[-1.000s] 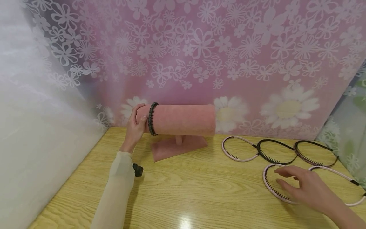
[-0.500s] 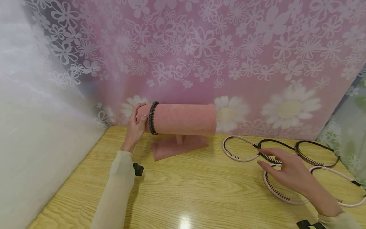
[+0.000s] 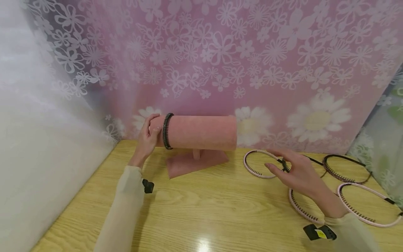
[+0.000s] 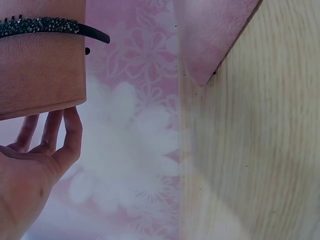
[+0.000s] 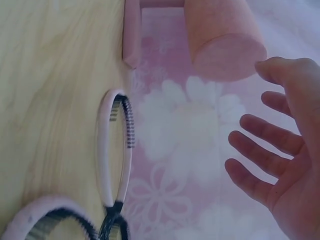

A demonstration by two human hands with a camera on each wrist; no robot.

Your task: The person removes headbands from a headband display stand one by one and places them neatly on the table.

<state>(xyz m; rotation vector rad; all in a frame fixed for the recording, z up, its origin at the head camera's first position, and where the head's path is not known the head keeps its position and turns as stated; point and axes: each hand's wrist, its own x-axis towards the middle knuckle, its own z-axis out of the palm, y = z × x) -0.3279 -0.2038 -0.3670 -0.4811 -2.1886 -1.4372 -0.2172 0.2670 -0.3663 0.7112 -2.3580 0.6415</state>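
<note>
A pink padded headband display stand (image 3: 203,133) with a horizontal cylinder rests on the table. My left hand (image 3: 147,140) holds its left end, thumb in front; in the left wrist view bent fingers touch the end's edge. Around the cylinder, beside that hand, sits a dark glittery toothed headband (image 3: 167,132). My right hand (image 3: 297,175) hovers, fingers apart and nothing in it, over the headbands on the right. Nearest to it are a pale pink headband (image 3: 245,162) at its left and a black headband (image 3: 315,160), partly hidden behind it.
Further headbands lie on the wooden table (image 3: 201,206): a dark brown one (image 3: 325,164) at the back right, a pale pink one (image 3: 292,201) in front, and another pink one (image 3: 339,192) at the right. A floral curtain (image 3: 201,70) hangs close behind the stand.
My right hand has moved left and away from me, from the front pale pink headband to over the back row. The left hand keeps its hold on the stand.
</note>
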